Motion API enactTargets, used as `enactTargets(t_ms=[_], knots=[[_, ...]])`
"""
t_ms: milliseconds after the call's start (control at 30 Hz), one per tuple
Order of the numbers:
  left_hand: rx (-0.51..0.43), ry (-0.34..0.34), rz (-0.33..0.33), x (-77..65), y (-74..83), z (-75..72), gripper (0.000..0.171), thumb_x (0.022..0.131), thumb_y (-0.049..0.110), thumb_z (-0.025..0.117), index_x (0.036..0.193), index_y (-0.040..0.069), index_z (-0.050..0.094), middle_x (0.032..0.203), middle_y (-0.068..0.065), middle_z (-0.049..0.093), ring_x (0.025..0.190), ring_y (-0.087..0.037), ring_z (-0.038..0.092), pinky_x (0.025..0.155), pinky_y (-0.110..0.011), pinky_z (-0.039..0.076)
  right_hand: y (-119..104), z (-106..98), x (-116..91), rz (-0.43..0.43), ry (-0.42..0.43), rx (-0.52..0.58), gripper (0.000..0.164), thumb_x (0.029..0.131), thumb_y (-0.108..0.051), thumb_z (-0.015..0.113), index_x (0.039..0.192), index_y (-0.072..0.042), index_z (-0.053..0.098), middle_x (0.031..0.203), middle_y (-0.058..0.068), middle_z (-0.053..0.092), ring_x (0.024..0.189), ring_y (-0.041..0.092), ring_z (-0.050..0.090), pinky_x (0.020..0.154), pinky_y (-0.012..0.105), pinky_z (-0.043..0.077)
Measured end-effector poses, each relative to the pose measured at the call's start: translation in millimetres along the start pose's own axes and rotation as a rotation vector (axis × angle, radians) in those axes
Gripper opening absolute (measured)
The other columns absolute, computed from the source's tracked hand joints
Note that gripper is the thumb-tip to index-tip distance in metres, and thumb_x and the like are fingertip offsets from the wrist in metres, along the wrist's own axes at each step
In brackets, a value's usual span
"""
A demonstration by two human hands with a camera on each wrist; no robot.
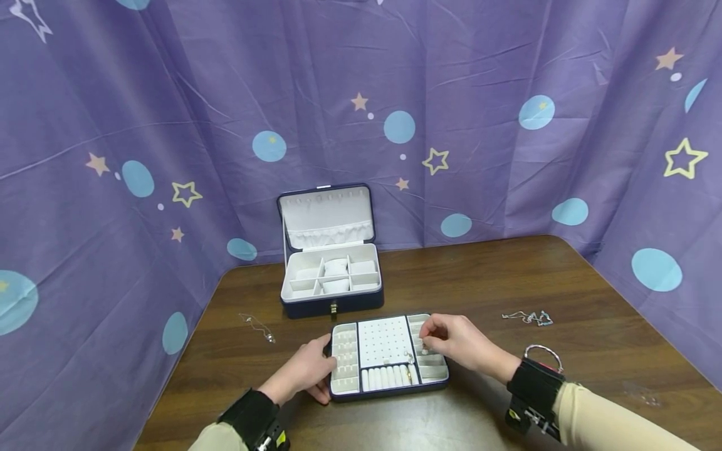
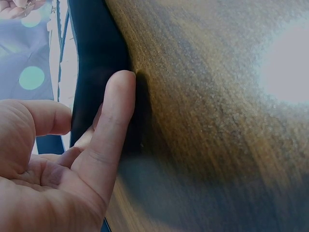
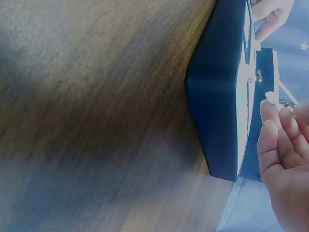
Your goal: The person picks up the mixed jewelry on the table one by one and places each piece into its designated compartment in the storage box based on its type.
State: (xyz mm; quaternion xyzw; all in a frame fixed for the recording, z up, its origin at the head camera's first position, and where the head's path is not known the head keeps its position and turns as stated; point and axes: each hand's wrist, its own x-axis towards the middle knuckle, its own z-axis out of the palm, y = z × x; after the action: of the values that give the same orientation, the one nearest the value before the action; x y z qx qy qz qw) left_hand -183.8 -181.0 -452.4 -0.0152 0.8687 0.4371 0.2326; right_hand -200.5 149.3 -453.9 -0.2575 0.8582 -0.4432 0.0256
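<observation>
A jewelry tray (image 1: 386, 344) with a dark blue outside and pale lining lies on the table. My left hand (image 1: 307, 368) grips its left edge; in the left wrist view the fingers (image 2: 113, 116) lie along the dark side wall. Above the right-hand compartments, my right hand (image 1: 454, 341) pinches a small piece of jewelry. In the right wrist view, that small piece of jewelry (image 3: 271, 98) shows a whitish part and a bit of metal by the fingertips; its exact kind is unclear. Earrings (image 1: 408, 357) sit at the dotted panel's lower right, and a gold ring (image 1: 409, 374) stands in the ring rolls.
Behind the tray stands an open jewelry box (image 1: 333, 307) with pale compartments and small cushions. A thin necklace (image 1: 259, 327) lies at left, a silvery chain (image 1: 528, 317) at right. A bangle (image 1: 544, 348) is beside the right wrist, and a clear small bag (image 1: 642, 394) lies further right.
</observation>
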Motion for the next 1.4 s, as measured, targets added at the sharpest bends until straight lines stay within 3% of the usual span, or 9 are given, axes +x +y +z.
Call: enactTargets(t_ms=[833, 1400], knots=[[-0.009, 0.003, 0.026, 0.6, -2.5, 0.3, 0.071, 0.093, 0.005, 0.052, 0.157, -0.008, 0.023, 0.066, -0.019, 0.065, 0.046, -0.023, 0.066, 0.046, -0.039, 0.058, -2, 8, 4, -0.01, -0.043, -0.024, 0.005, 0.094, -0.009, 0.069, 0.097, -0.005, 0.07, 0.086, -0.007, 0.065, 0.077, 0.005, 0.06, 0.068, 0.023, 0.054], [-0.015, 0.003, 0.021, 0.4, -2.5, -0.1, 0.072, 0.093, 0.005, 0.052, 0.157, -0.008, 0.022, 0.066, -0.019, 0.065, 0.046, -0.022, 0.065, 0.046, -0.039, 0.059, 4, 15, 9, -0.005, -0.052, -0.071, 0.003, 0.094, -0.007, 0.071, 0.092, -0.009, 0.069, 0.083, -0.008, 0.062, 0.075, 0.005, 0.055, 0.065, 0.022, 0.049]])
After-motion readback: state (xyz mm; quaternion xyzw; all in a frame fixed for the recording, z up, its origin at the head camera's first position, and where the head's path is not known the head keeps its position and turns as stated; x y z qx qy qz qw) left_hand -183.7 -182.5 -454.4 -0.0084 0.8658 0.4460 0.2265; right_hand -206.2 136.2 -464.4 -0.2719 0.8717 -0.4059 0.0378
